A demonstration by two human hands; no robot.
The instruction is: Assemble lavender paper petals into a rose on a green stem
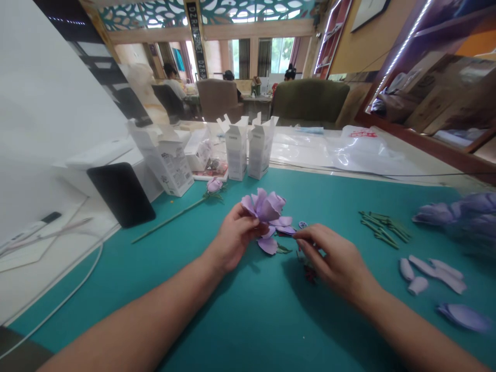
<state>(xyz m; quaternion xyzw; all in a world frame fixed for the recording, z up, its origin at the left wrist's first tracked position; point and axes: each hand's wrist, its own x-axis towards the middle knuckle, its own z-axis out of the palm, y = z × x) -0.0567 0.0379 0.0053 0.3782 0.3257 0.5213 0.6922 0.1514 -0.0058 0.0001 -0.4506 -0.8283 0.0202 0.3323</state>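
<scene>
The left hand [238, 236] is gripping a purple flower [267, 205] at ten o'clock from the right hand [335, 261], whose fingers are pinching together; I cannot tell whether they are holding anything. Green stems [384, 227] are lying at two o'clock from it.

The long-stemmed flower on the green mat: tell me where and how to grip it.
Probably best by the stem, near its middle, pinched across from above on the near side. It is thin and nearly straight, lying slantwise on the mat. The bloom and leaves sit at its far right end, leaving the middle bare, and a white box stands beyond.
</scene>
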